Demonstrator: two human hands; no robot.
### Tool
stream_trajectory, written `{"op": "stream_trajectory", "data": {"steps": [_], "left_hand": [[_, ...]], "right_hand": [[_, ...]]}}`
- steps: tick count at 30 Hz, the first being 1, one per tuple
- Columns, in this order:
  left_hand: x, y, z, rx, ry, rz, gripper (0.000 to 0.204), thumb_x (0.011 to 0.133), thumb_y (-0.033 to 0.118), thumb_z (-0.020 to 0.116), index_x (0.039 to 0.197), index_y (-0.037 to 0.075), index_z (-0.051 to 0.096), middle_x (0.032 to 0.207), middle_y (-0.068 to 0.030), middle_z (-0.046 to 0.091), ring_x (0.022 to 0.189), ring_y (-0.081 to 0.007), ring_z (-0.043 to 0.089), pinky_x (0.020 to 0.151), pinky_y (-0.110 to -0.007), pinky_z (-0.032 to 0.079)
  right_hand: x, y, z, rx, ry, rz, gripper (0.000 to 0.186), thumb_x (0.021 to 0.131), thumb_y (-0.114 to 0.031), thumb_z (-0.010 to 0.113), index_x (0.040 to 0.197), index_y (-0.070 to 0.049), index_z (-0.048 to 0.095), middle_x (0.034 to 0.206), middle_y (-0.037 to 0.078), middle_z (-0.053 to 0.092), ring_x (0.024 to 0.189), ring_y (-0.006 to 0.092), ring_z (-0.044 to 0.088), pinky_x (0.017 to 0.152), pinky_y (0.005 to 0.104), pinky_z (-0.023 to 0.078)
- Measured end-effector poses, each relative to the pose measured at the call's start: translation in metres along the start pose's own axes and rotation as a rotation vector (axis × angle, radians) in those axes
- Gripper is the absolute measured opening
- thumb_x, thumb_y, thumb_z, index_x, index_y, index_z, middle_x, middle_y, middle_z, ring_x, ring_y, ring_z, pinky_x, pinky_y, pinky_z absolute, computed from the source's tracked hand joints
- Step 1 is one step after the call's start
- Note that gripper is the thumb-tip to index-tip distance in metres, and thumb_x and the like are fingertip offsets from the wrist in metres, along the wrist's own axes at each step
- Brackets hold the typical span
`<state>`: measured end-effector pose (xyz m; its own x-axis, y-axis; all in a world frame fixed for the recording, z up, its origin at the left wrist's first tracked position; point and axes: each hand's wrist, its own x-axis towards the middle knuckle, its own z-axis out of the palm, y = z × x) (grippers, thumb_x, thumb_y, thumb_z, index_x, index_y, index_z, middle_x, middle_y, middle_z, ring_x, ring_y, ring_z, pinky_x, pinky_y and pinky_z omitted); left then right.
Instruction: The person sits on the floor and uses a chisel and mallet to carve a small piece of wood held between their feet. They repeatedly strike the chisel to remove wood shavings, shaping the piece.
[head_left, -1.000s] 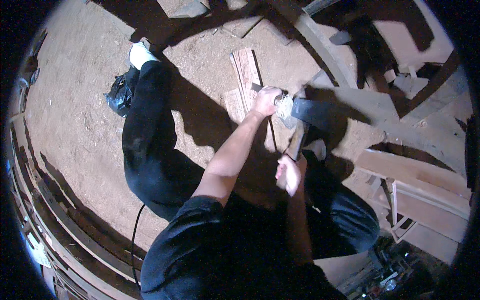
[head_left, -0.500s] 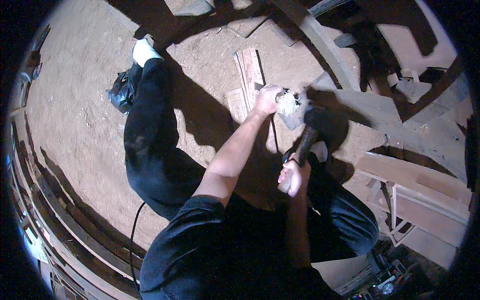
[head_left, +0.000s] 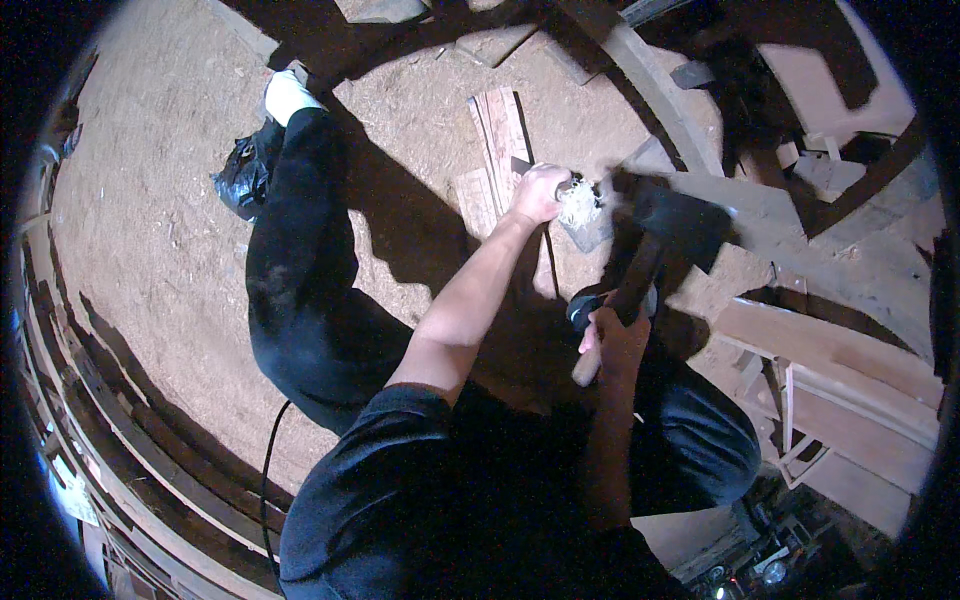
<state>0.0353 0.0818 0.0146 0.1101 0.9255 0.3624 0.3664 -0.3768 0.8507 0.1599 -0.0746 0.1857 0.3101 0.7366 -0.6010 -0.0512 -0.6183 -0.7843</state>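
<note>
My left hand (head_left: pixel 540 194) is closed around what looks like a chisel. Its dark flat blade (head_left: pixel 520 166) shows on one side of the fist, and a pale, frayed wooden end (head_left: pixel 579 203) sticks out on the other. Under the blade side lies a reddish-brown wooden piece (head_left: pixel 502 125) with lengthwise grooves. My right hand (head_left: pixel 618 335) grips the wooden handle of a mallet with a big dark block head (head_left: pixel 682 224). The head is slightly blurred and stands apart from the frayed end, to its right.
Stacked planks (head_left: pixel 830 350) and a light wooden frame lie at right. A thick beam (head_left: pixel 800 215) crosses the upper right. My outstretched leg (head_left: pixel 300 240) and a black plastic bag (head_left: pixel 240 178) are at left. Machinery (head_left: pixel 770 560) sits lower right; long timbers (head_left: pixel 150 460) line the left edge.
My right hand has moved up and to the right, carrying the mallet head away from the frayed end. My left hand has stayed nearly in place.
</note>
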Motion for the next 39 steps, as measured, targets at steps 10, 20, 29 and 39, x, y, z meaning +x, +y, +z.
{"op": "stream_trajectory", "data": {"steps": [10, 20, 29, 39], "left_hand": [[0.001, 0.009, -0.004, 0.016, -0.092, -0.006, 0.015, 0.061, 0.015, 0.06, 0.063, 0.006, 0.048, 0.068, -0.0127, 0.055, 0.073, -0.0318, 0.055, 0.069, -0.04, 0.042], [0.007, 0.011, -0.006, 0.007, -0.017, 0.061, 0.018, 0.06, 0.017, 0.061, 0.061, 0.007, 0.046, 0.063, -0.0125, 0.052, 0.069, -0.0318, 0.054, 0.065, -0.04, 0.041], [0.004, 0.011, -0.004, 0.019, -0.023, 0.031, 0.018, 0.061, 0.018, 0.061, 0.063, 0.006, 0.048, 0.066, -0.0133, 0.054, 0.071, -0.0327, 0.054, 0.067, -0.04, 0.042], [-0.004, 0.006, -0.002, 0.017, -0.067, 0.009, 0.016, 0.058, 0.015, 0.061, 0.065, 0.007, 0.049, 0.068, -0.0125, 0.055, 0.072, -0.0321, 0.055, 0.068, -0.039, 0.042]], "right_hand": [[0.0, 0.004, 0.007, -0.052, 0.028, 0.066, 0.011, 0.071, -0.002, 0.058, 0.078, -0.001, 0.049, 0.05, 0.007, 0.048, 0.034, 0.0149, 0.044, 0.033, 0.0304, 0.04], [-0.004, 0.006, 0.017, 0.011, 0.009, 0.112, 0.015, 0.067, -0.001, 0.056, 0.08, -0.004, 0.048, 0.053, 0.006, 0.045, 0.035, 0.0156, 0.045, 0.033, 0.0286, 0.041], [0.001, 0.016, 0.02, -0.022, 0.0, 0.108, 0.011, 0.07, 0.001, 0.055, 0.079, -0.001, 0.048, 0.049, 0.005, 0.045, 0.035, 0.0143, 0.042, 0.032, 0.0276, 0.036], [0.013, 0.022, 0.016, -0.172, -0.053, 0.22, 0.011, 0.073, 0.0, 0.052, 0.074, -0.008, 0.044, 0.05, 0.003, 0.04, 0.039, 0.0149, 0.046, 0.037, 0.0275, 0.04]]}}
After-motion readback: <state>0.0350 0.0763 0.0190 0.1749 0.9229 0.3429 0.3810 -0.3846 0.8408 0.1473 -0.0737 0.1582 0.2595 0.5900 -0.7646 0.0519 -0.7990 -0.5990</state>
